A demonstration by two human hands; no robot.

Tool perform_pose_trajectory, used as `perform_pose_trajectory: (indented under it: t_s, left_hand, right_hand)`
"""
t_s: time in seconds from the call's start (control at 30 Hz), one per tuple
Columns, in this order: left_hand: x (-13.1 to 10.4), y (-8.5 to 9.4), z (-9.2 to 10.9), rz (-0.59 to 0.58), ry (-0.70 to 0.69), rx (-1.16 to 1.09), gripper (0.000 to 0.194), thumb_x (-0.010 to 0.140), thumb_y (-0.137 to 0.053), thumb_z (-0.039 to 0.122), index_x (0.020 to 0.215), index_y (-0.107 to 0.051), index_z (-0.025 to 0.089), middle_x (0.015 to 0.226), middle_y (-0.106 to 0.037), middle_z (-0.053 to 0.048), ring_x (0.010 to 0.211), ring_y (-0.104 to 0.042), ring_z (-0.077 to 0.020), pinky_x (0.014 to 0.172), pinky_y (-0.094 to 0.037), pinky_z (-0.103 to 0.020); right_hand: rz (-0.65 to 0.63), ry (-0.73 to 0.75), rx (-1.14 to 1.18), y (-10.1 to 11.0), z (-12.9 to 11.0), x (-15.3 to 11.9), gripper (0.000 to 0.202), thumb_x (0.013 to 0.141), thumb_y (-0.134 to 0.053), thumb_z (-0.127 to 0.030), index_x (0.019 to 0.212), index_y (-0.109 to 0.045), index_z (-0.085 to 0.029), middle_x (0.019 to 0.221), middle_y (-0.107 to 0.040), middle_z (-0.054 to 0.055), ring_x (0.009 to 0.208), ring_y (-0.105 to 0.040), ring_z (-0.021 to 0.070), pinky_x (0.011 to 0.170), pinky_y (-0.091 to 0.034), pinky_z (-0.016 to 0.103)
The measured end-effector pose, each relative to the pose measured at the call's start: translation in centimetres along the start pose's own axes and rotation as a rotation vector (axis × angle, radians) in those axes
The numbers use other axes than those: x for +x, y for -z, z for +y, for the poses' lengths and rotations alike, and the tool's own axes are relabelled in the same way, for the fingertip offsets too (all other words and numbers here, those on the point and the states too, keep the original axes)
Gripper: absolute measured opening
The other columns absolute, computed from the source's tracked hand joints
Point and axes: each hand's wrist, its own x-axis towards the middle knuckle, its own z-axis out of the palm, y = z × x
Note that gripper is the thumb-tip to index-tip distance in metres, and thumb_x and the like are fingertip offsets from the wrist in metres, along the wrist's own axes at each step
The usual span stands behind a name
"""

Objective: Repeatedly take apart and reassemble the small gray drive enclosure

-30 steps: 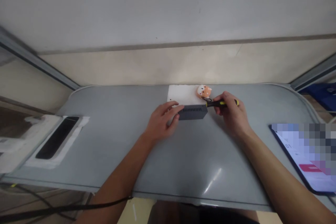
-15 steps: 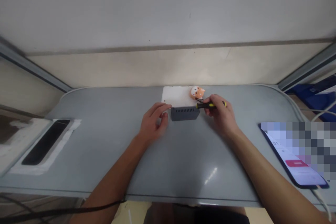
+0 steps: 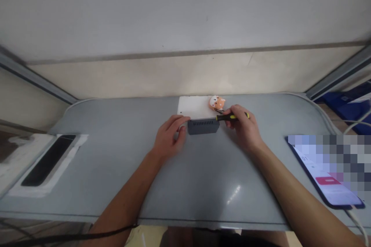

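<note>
My right hand (image 3: 245, 129) grips a screwdriver (image 3: 227, 117) by its black and yellow handle. The handle lies level, pointing left above the right end of a dark grey box (image 3: 203, 128) with a row of slots. At the box's left end is my left hand (image 3: 169, 137), index finger stretched to the top corner, thumb apart from it. Whether that fingertip also touches the screwdriver's thin shaft, I cannot tell. Behind the box lies a white sheet (image 3: 189, 106), and on its right side sits an orange and white animal figure (image 3: 216, 102).
A lit phone (image 3: 327, 185) with a cable lies on the grey table (image 3: 116, 131) at the right. On the left, a black slab (image 3: 48, 162) is set in white edging. A pale wall (image 3: 145, 75) bounds the back, and a black cable (image 3: 72, 236) crosses below the front edge.
The view has shifted slightly. Both hands, the screwdriver and the box keep nearly the same places relative to each other.
</note>
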Motion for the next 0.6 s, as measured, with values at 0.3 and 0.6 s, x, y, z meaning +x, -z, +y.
perform_pose_trajectory:
  t_s: [0.3, 0.6]
  left_hand:
    - [0.3, 0.1, -0.1, -0.023, -0.008, -0.004, 0.029, 0.103, -0.050, 0.012, 0.123, -0.069, 0.022, 0.109, -0.071, -0.009, 0.088, -0.070, -0.0149, 0.080, -0.060, -0.028]
    - [0.5, 0.7, 0.3, -0.024, -0.014, -0.025, 0.024, 0.101, -0.052, 0.010, 0.115, -0.067, 0.022, 0.111, -0.074, -0.009, 0.099, -0.073, -0.0180, 0.087, -0.062, -0.031]
  right_hand:
    - [-0.013, -0.018, -0.002, 0.2, -0.5, 0.0, 0.033, 0.097, -0.065, -0.047, 0.079, -0.075, -0.022, 0.061, -0.057, -0.001, 0.059, -0.050, 0.0148, 0.061, -0.037, 0.031]
    - [0.008, -0.060, -0.269, -1.3, 0.9, 0.0, 0.035, 0.099, -0.060, -0.057, 0.101, -0.074, -0.025, 0.087, -0.071, 0.003, 0.080, -0.061, 0.0191, 0.075, -0.046, 0.031]
